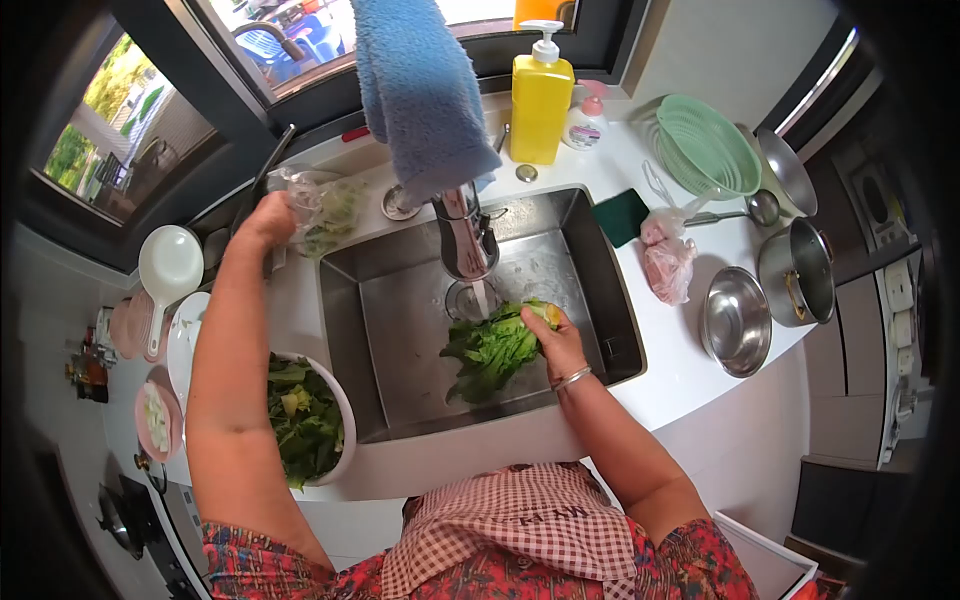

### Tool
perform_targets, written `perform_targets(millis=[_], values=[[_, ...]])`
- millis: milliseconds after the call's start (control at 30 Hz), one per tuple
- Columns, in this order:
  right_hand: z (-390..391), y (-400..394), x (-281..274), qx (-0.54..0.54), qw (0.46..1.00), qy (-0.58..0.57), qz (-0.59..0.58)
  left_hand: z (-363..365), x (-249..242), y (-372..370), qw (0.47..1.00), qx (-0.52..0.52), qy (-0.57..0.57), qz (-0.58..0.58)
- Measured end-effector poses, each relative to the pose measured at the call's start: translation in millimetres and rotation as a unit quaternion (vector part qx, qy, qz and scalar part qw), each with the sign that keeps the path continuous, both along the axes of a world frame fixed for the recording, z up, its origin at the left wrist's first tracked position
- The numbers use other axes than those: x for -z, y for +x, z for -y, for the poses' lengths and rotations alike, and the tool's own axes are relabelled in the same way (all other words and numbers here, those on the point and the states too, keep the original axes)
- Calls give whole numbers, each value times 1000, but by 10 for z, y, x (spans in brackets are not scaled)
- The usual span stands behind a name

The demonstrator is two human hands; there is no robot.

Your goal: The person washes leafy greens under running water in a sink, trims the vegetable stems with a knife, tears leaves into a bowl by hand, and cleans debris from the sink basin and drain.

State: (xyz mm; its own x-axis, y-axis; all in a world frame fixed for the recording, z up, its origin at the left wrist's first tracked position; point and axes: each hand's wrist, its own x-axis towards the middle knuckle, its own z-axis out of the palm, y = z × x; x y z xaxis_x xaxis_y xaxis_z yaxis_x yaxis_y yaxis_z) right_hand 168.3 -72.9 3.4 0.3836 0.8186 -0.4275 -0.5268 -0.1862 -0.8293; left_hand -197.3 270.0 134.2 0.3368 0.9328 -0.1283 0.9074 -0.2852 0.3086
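My right hand (555, 340) is closed round the pale stem end of a bunch of leafy greens (492, 350), held over the steel sink (400, 385). The leaves hang to the left, just below the faucet (467, 240), where water runs. At the back left, beyond the sink's corner, my left hand (268, 222) is at a clear plastic bag (330, 208) with something green inside. Its fingers are partly hidden, so its grip is unclear. A white bowl (345, 410) full of leafy greens (303, 415) stands left of the sink, beside my left forearm.
A blue towel (425, 100) hangs over the faucet. Behind the sink stand a yellow pump bottle (540, 110) and a soap bottle (585, 127). Rightward are a green basket (705, 150), bagged meat (668, 260), a ladle (762, 207), a steel bowl (737, 325) and a pot (800, 275).
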Motion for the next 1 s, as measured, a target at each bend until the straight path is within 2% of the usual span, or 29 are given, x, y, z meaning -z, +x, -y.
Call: perform_targets(millis=[33, 100, 133, 167, 233, 300, 367, 467, 500, 533, 567, 600, 633, 667, 733, 767, 833, 933, 1000], values=[[-2, 19, 19, 3, 999, 11, -34, 198, -363, 238, 984, -123, -124, -41], [-5, 18, -29, 20, 998, 17, -55, 467, -802, 391, 966, -196, -155, 69], [-8, 26, -52, 31, 994, 26, -105, 496, -862, 328, 990, -134, 6, -34], [-11, 34, -77, 42, 987, 36, -153, 527, -922, 261, 974, -67, 169, -133], [-10, 56, -92, 49, 988, 33, -145, 1035, -1323, 596, 920, -84, 334, -187], [-23, 74, -47, 44, 980, 33, -193, 1593, -1660, 981, 959, -37, 258, -114], [10, 64, -102, 27, 984, 43, -173, 1940, -1517, 1044, 986, 54, 144, -62], [-6, 27, -192, -74, 992, 73, -78, 2583, -1045, 1459, 982, 185, -16, 25], [-32, 11, -170, -75, 991, 74, -76, 2720, -714, 1574, 965, 238, 52, 96], [-45, -5, -147, -97, 990, 81, -61, 2791, -484, 1754, 962, 239, 41, 129], [-49, -28, -140, -120, 988, 87, -46, 2860, -202, 1910, 950, 204, 94, 217], [-48, -76, -241, -140, 988, 59, 23, 2894, -2, 1989, 947, 167, 49, 270], [-91, -79, -242, -144, 987, 61, 25, 2894, 178, 2014, 947, 163, 53, 271], [-154, -72, -223, -159, 980, 42, 109, 2892, 344, 2027, 946, 145, 49, 285], [-244, -113, -389, -169, 958, -5, 232, 2874, 440, 2004, 939, 125, 62, 315], [-311, -85, -353, -172, 957, -4, 232, 2845, 484, 1963, 939, 122, 63, 314], [-459, -24, -311, -240, 914, 39, 325, 2794, 443, 1909, 956, 117, 46, 267], [-594, -42, -483, -283, 887, 20, 365, 2746, 515, 1891, 943, 95, 97, 303], [-718, -26, -514, -338, 859, -21, 384, 2726, 583, 1896, 934, 67, 85, 341]])
